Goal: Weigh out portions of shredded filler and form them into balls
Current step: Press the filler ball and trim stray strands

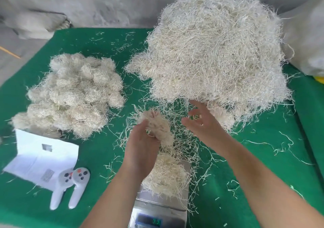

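Left hand (140, 147) grasps one filler clump (158, 127); right hand (201, 120) released beside one big heap (215, 49).

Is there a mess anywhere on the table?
Yes. Loose strands of filler lie scattered over the green mat, spilled around the big pile and the scale. Nothing looks broken.
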Motion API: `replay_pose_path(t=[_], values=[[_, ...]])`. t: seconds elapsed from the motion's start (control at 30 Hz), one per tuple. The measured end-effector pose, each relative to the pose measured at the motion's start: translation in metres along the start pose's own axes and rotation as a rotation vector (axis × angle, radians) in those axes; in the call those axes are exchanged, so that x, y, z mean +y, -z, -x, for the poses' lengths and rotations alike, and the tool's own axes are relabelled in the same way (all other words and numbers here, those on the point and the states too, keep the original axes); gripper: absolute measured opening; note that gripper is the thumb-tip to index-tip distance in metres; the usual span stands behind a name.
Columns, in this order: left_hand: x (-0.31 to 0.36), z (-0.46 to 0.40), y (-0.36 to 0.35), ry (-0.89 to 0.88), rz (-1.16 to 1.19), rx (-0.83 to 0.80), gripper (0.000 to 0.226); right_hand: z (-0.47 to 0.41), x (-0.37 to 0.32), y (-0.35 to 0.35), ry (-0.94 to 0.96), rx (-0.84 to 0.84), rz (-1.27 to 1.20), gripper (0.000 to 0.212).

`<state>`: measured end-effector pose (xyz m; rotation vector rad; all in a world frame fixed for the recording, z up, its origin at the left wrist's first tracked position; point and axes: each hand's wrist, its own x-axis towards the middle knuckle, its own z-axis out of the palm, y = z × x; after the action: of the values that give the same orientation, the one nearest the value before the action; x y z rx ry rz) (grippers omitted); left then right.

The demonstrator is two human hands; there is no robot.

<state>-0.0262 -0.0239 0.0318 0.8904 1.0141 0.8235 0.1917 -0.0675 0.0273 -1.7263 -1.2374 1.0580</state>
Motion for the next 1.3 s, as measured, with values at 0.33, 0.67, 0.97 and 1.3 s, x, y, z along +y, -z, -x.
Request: replay_pose_path(t=[0.33,0.67,0.97,1.3], values=[[-0.015,0.016,0.047,0.247,-0.328,0.048,0.02,0.053,0.011,-0.042,-0.021,0.158,-0.204,0.026],[-0.042,0.045,0.07,-0.031,-0.763,0.133,0.034,0.064,0.042,-0.099,-0.187,-0.025,0.244,0.028],[-0.041,0.053,0.091,-0.132,-0.886,0.287,0.045,0.104,0.054,-0.117,0.051,0.154,0.235,0.068],[-0.044,0.06,0.053,-0.333,-1.056,0.056,0.049,0.094,0.061,-0.116,0.042,0.156,0.329,0.084]])
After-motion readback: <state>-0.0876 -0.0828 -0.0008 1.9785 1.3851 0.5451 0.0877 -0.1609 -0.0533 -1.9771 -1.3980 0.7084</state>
